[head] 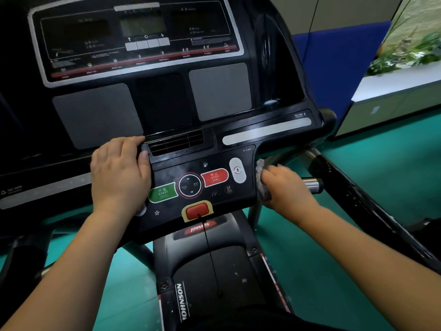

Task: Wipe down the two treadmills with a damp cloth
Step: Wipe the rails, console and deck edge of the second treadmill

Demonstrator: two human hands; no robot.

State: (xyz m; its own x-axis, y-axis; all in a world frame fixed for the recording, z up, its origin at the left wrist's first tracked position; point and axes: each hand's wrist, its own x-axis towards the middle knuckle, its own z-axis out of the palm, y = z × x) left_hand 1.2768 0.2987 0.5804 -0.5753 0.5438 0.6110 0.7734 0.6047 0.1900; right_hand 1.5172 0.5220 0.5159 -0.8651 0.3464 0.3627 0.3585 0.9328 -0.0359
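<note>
Left hand [119,173] flat, fingers spread loosely, resting on console [191,149] left of vent [176,144], holding nothing. Right hand [284,187] closed round grey cloth [261,180], pressing it against console's right edge beside handlebar [312,183]. Treadmill [210,271] directly ahead, black, glossy, console smudged. Green start button [162,192], red stop button [214,177], red safety key [196,210] with cord hanging between forearms. Teal floor [322,271] beneath.

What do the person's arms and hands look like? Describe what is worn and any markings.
Both forearms are bare up to the frame edge, with no sleeves in view. The left hand and right hand have no gloves, and no rings, watch, bands or markings are visible. The fingernails look short and unpainted.
</note>
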